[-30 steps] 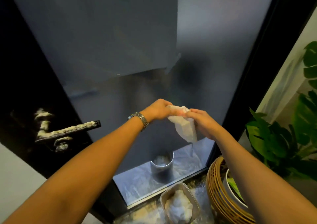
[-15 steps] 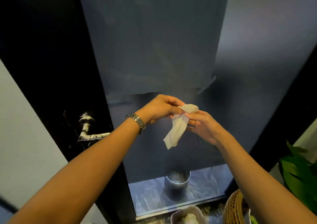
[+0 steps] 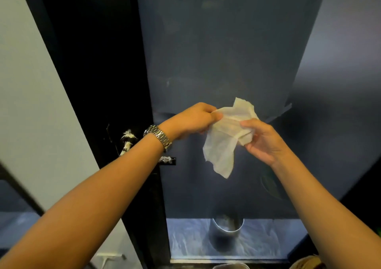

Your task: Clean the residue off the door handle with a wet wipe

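Note:
A white wet wipe (image 3: 224, 139) hangs spread out between both hands in front of the dark glass door. My left hand (image 3: 193, 118), with a metal watch at the wrist, pinches its upper left edge. My right hand (image 3: 261, 139) grips its right side. The black door handle (image 3: 127, 143), smeared with white residue, sits on the black door frame to the left of and below my left hand. My left forearm covers most of the lever; its tip (image 3: 168, 160) shows beyond the wrist.
A metal cylinder bin (image 3: 226, 231) shows behind the glass at the bottom. A pale wall (image 3: 31, 104) runs along the left. The rim of a wicker basket (image 3: 305, 263) peeks in at the bottom right, and a container's rim (image 3: 228, 266) at the bottom edge.
The view has swung left and up, so the handle now lies closer to my left wrist. The hands have pulled the crumpled wipe open into a wider sheet.

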